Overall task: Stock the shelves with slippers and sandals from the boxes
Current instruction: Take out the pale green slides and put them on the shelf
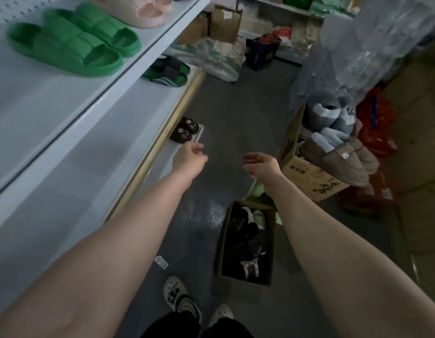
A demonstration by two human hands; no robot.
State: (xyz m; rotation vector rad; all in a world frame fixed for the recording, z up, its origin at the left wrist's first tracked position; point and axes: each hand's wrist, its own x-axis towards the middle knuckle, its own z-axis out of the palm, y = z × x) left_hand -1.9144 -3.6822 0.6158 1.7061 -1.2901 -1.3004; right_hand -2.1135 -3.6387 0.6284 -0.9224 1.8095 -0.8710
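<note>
Both hands, left hand [189, 157] and right hand [261, 164], empty, loosely open, near two black slippers [185, 130].

2 bare forearms, no sleeves; black trousers [187, 325]; white perforated clogs [177, 296] with dark charms on both feet.

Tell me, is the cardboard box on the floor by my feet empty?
Not empty: the cardboard box is open-topped with dark and white footwear piled inside.
</note>
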